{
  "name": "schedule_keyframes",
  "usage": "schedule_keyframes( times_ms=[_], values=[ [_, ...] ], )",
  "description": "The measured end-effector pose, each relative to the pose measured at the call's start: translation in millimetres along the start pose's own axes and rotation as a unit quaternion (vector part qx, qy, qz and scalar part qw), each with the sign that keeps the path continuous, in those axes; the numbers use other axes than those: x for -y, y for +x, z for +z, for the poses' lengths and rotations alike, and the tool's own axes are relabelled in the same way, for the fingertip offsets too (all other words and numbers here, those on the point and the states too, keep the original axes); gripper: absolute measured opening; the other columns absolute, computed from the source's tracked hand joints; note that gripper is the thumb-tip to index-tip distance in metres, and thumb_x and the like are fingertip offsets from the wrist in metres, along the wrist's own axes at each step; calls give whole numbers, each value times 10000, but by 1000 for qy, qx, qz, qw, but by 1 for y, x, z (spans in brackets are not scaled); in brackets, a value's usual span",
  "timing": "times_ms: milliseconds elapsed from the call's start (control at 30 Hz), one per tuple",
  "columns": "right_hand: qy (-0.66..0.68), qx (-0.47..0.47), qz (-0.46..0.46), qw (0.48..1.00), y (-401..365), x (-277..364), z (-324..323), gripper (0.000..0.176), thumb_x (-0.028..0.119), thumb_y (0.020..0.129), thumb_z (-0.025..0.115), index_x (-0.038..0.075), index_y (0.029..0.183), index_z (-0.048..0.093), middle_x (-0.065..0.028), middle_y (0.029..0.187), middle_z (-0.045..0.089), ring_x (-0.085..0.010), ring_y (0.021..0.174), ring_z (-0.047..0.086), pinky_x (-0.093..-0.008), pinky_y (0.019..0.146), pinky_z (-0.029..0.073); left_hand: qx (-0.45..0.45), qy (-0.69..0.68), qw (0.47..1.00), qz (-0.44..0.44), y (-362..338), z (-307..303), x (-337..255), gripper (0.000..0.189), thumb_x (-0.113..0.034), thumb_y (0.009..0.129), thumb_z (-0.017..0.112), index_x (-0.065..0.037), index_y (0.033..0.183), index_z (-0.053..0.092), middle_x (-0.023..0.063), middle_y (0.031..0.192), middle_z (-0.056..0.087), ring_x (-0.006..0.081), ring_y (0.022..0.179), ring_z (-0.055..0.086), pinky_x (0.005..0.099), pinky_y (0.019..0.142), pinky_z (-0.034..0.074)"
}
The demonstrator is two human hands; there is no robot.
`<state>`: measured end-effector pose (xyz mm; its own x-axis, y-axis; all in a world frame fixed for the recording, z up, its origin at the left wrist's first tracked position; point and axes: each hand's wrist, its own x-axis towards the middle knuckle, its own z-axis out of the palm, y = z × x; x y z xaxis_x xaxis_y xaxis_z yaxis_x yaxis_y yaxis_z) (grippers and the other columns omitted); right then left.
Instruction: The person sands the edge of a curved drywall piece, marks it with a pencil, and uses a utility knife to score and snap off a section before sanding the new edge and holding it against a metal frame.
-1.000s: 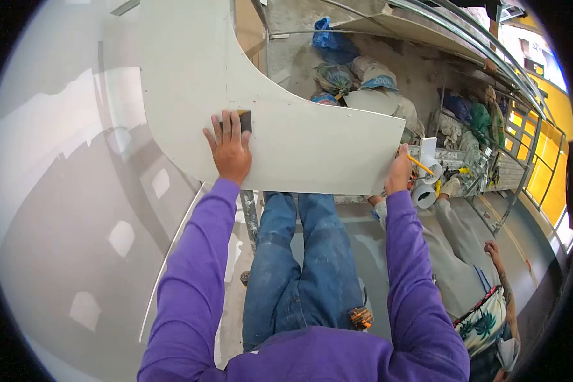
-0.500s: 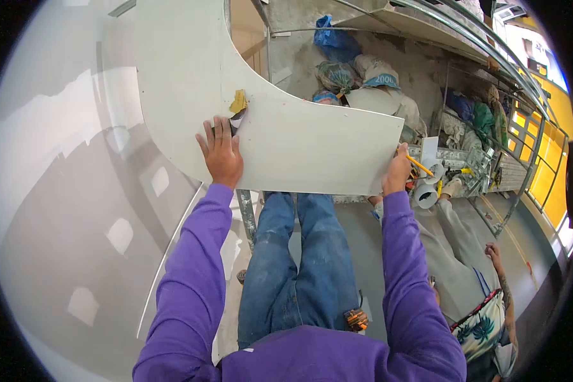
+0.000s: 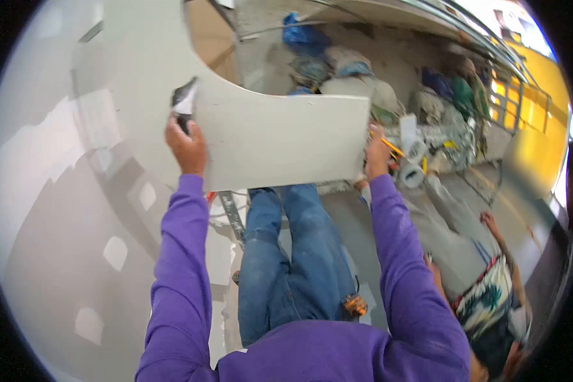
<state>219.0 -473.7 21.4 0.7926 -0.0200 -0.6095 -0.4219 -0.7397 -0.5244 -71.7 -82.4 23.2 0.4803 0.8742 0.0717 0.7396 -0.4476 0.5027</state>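
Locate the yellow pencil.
Head view: the yellow pencil sticks out of the right hand at the right end of the curved board; the left hand grips a small tool.

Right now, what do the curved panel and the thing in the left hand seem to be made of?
Curved panel: likely plasterboard, matte pale-grey face, cleanly cut edge. Tool in the left hand: blurred; dark handle, pale flat blade, perhaps metal or plastic.

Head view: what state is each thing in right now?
curved drywall panel, raised, a hand at each end
left hand, closed around small hand tool, tool on panel
right hand, gripping panel's right end
yellow pencil, sticking out of right hand
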Motion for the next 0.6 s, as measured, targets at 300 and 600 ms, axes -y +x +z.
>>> schedule_keyframes(
  times_ms=[300, 600],
  values=[
    [-176, 99, 16, 979, -216, 12, -167, 576, 505, 1088, 492, 22, 816, 649, -144, 701, 621, -265, 696, 600, -428, 682, 476, 89, 176, 969, 146, 26, 6, 38, 362, -297, 839, 711, -39, 1091, 676, 160, 1072, 682, 363, 1087, 630, 507, 986, 465],
    [-104, 163, 228, 954, -442, 35, -304, 409, 410, 1094, 494, 34, 983, 608, -94, 759, 545, -230, 712, 533, -400, 697, 458, 205, 281, 931, 115, 67, 4, 39, 494, -438, 862, 669, -37, 1148, 700, 208, 1110, 729, 402, 1093, 670, 498, 1006, 495]
  ],
)
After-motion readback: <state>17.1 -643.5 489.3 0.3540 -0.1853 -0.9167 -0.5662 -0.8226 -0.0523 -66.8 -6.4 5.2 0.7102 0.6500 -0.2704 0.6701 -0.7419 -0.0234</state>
